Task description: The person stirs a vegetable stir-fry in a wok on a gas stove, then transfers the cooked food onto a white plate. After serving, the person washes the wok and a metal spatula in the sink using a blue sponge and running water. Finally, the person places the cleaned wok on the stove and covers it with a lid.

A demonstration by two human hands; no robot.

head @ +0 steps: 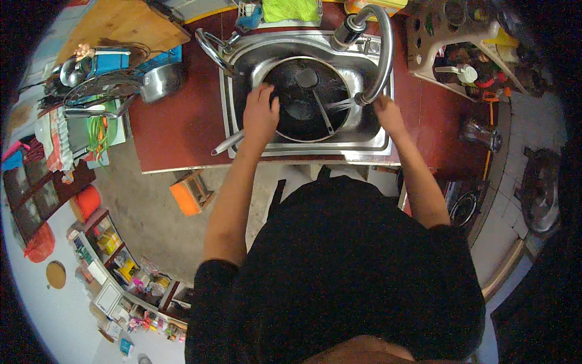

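Observation:
A dark wok [291, 107] sits in the stainless steel sink [370, 129], its metal handle [227, 143] sticking out over the front left edge. Inside the wok lies a ladle or spatula [322, 109] with a dark head and a thin handle. My left hand [261, 111] is at the wok's left rim, fingers bent; its grip is partly hidden. My right hand [387, 113] has its fingers curled at the end of the curved faucet spout [384, 68]. Water [341, 105] streams from the spout into the wok.
A second curved metal tap [211, 50] rises at the sink's back left. On the red counter [168, 132] stands a steel pot [161, 82] beside stacked pans and utensils. A plastic rack [443, 34] occupies the back right. An orange-topped stool [188, 195] stands on the floor.

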